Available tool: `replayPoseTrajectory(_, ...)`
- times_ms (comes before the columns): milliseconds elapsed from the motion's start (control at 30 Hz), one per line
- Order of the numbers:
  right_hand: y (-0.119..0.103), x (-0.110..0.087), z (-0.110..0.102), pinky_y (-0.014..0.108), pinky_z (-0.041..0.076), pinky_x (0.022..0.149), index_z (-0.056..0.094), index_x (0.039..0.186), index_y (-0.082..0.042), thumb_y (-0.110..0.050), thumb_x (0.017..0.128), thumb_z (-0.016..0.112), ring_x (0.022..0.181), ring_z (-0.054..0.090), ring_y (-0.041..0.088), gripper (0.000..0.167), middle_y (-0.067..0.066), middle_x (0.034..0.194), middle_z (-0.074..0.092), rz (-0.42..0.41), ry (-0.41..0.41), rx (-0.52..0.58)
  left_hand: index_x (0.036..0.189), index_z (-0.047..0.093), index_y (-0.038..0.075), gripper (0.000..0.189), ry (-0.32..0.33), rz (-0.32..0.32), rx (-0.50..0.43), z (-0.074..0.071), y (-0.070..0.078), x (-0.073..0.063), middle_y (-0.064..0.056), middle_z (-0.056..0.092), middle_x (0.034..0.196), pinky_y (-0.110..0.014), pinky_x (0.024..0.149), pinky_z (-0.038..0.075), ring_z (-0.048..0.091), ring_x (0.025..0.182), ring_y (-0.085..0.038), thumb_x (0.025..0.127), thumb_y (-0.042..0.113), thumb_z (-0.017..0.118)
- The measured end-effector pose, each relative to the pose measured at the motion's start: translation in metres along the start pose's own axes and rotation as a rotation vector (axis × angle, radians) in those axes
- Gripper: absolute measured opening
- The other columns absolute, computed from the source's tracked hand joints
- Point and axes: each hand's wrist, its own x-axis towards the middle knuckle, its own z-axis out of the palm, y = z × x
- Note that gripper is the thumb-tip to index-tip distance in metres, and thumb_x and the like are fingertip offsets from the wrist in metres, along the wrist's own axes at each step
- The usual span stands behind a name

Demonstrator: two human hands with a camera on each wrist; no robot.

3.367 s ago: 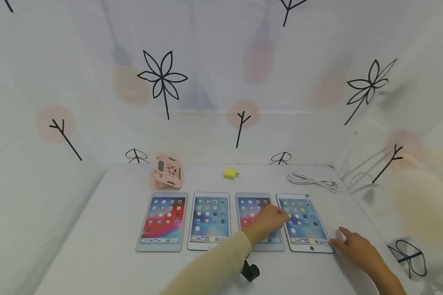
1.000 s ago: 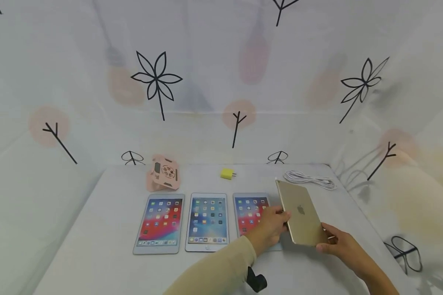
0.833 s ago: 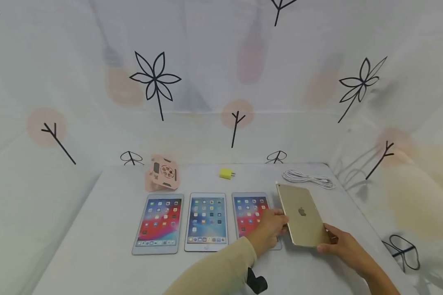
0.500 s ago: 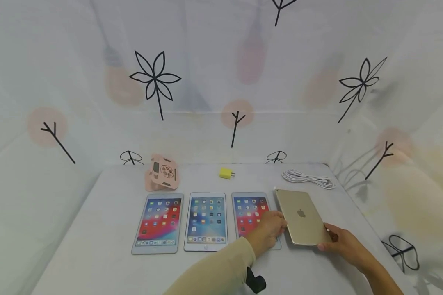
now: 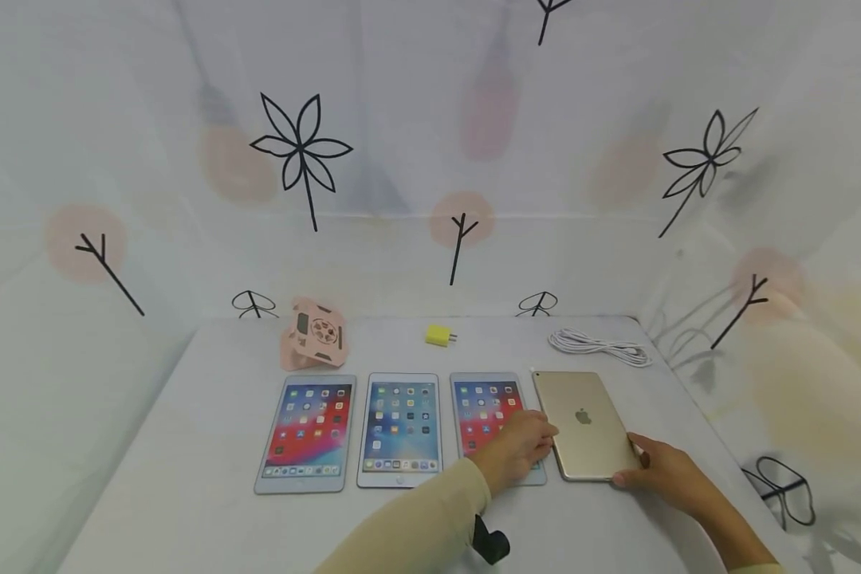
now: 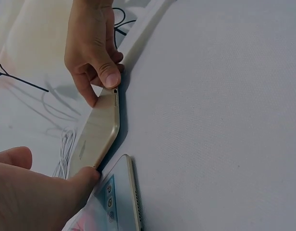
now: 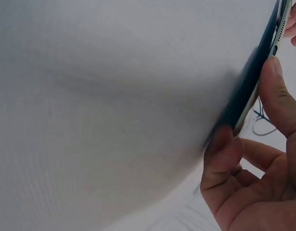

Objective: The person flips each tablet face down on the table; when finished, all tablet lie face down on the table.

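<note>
A tablet with a gold back lies screen down at the right end of a row, low over the table. My left hand holds its left edge, reaching across the neighbouring tablet. In the left wrist view the left thumb touches that edge; the other fingertips are partly hidden. My right hand pinches the lower right corner. The right wrist view shows the right thumb on the rim, fingers on the other side and a dark gap below the tablet.
Two more tablets, one with a red and blue screen and one with a blue screen, lie screen up to the left. Behind the row stand a pink stand, a yellow charger plug and a coiled white cable. Patterned cloth walls surround the table.
The rightmost tablet lay screen up at first; it was lifted and turned over between both hands. Over the last second its raised back has come down nearly flat, both hands still on it.
</note>
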Motion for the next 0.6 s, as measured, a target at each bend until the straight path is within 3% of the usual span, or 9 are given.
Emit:
replayPoseTrajectory(133,-0.002,0.001,0.000,0.054,0.054,0.081,0.047,0.134,0.022,-0.047,0.076,0.086,0.093,0.065,0.039,0.098,0.029,0.099,0.069,0.004,-0.005,-0.074,0.126,0.058,-0.007,0.035,-0.024,0.002,0.011,0.000,0.001,0.002,-0.009,0.059,0.096,-0.044,0.102,0.051,0.055,0.087,-0.019,0.091,-0.003,0.064)
replayPoseTrajectory(300,-0.006,0.003,0.000,0.067,0.048,0.091,0.052,0.130,0.020,-0.049,0.076,0.085,0.112,0.059,0.057,0.094,0.043,0.121,0.060,-0.003,-0.029,-0.141,0.126,0.058,-0.008,0.034,-0.048,-0.009,-0.005,-0.003,0.002,0.000,-0.019,0.061,0.107,-0.048,0.106,0.049,0.060,0.103,-0.029,0.094,0.002,0.062)
replayPoseTrajectory(467,-0.012,0.004,-0.005,0.067,0.049,0.088,0.051,0.131,0.021,-0.050,0.080,0.081,0.110,0.059,0.058,0.092,0.042,0.120,0.060,0.007,-0.035,-0.188,0.138,0.053,-0.008,0.045,-0.052,0.036,-0.008,-0.009,0.011,-0.007,-0.022,0.060,0.116,-0.049,0.106,0.049,0.059,0.110,-0.034,0.094,0.001,0.059)
replayPoseTrajectory(600,-0.023,0.002,-0.013,0.059,0.054,0.075,0.046,0.135,0.021,-0.046,0.094,0.069,0.089,0.068,0.045,0.081,0.030,0.099,0.070,0.025,0.032,-0.130,0.137,0.058,-0.002,0.044,-0.033,0.105,0.069,-0.029,0.030,-0.016,-0.021,0.063,0.118,-0.047,0.102,0.053,0.062,0.109,-0.033,0.093,0.001,0.059)
